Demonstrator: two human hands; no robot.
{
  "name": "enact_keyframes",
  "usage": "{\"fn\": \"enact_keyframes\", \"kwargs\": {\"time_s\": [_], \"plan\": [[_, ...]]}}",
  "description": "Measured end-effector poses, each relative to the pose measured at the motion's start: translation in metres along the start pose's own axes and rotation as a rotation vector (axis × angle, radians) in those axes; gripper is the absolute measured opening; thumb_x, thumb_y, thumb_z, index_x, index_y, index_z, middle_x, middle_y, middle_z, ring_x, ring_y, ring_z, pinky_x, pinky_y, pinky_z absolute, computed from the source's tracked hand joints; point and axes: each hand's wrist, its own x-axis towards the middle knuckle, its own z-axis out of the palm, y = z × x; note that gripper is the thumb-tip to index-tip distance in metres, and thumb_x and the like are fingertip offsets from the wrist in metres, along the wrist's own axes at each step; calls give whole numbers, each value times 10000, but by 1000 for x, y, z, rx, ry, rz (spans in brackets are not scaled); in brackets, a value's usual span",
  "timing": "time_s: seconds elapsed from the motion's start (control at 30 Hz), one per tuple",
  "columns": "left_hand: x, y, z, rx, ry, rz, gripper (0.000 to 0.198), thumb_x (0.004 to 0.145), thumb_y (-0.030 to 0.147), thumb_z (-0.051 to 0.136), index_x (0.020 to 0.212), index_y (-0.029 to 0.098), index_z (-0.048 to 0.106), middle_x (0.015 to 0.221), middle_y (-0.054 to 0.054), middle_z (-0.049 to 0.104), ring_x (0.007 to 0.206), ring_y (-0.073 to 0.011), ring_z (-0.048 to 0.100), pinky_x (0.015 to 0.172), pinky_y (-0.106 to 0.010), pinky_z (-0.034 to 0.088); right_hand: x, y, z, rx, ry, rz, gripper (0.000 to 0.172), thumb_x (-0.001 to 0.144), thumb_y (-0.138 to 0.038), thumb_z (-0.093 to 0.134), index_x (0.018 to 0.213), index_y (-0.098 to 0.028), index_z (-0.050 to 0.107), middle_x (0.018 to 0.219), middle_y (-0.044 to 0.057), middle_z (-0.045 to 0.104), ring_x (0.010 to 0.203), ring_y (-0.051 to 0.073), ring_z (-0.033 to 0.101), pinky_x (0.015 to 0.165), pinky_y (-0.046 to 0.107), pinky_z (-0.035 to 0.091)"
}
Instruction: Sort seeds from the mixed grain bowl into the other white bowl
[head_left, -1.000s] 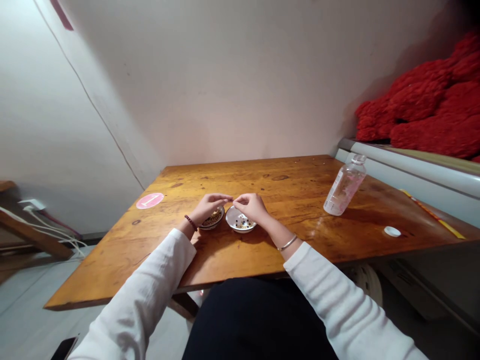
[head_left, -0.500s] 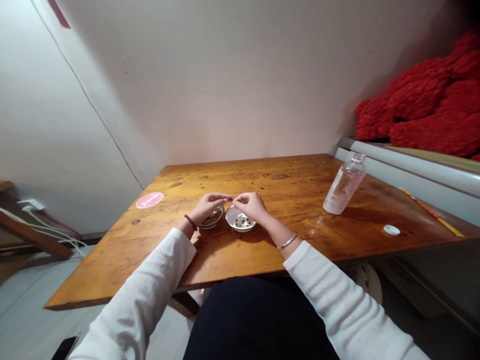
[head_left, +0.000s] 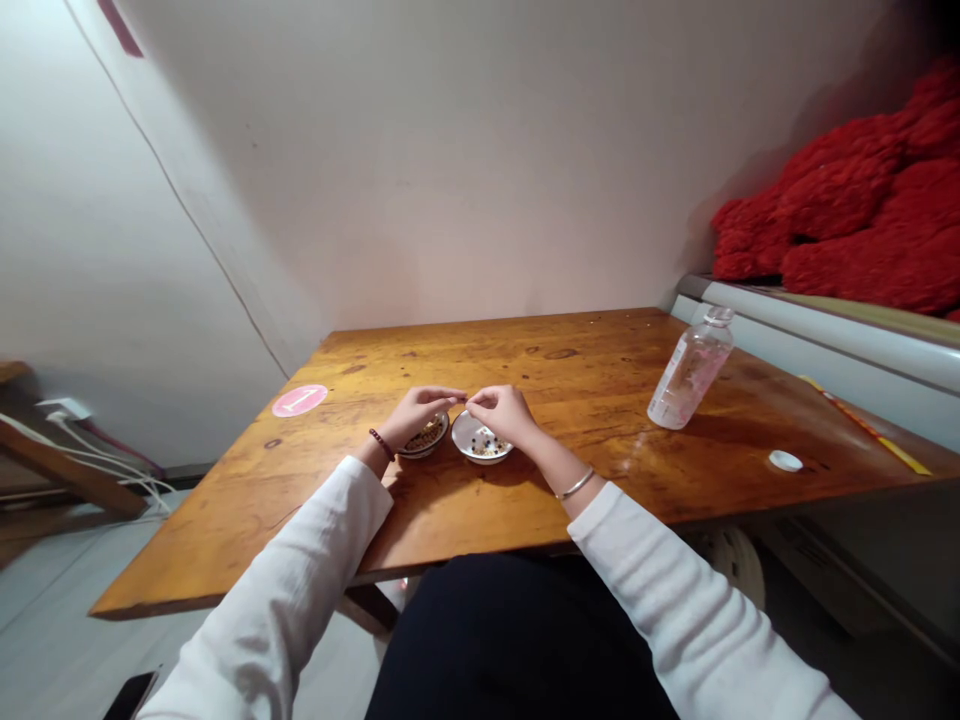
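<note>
Fingertips pinched, my left hand (head_left: 426,408) hovers over a small bowl (head_left: 424,455) of tan, bead-like bits and hides part of it. My right hand (head_left: 504,410) is pinched too, over the back right of a white bowl (head_left: 481,460) with dark and pale small pieces in its bottom. Both sets of fingertips meet or nearly meet above the gap between the bowls. Whatever they pinch is too small to make out. A dark red beaded bracelet is on the left wrist and a silver bangle on the right.
On the wooden table (head_left: 420,360) a clear bottle (head_left: 686,375) without its cap stands at the right. A white cap (head_left: 785,460) and a yellow-orange strip (head_left: 862,425) lie nearby. A round pink sticker (head_left: 300,401) is at the left. Red fluffy fabric (head_left: 862,210) lies beyond the right edge.
</note>
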Motion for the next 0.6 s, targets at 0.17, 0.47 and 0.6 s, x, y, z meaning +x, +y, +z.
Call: {"fn": "enact_keyframes", "kwargs": {"time_s": [0.17,0.47,0.6], "plan": [[-2,0,0,9,-16,-10,503,759,473,609,1116,128,690,1074,-114,706,823,-182,615,595,-211,421,-1,-1,-1,32,-4,6,159,723,-296,683,801,-172,746,792,59,746,746,174,700,700,242,534],[-5,8,1,-17,3,-23,529,772,438,613,1209,142,592,1128,-136,680,955,-218,638,589,-206,453,2,10,3,86,-75,40,295,710,-417,726,893,-188,750,825,77,747,756,189,707,700,261,550],[-3,7,2,19,35,2,499,782,426,608,1182,128,596,1088,-141,694,946,-222,649,628,-232,473,1,8,2,68,-73,11,283,732,-415,709,897,-188,744,828,72,746,758,181,704,699,254,545]]}}
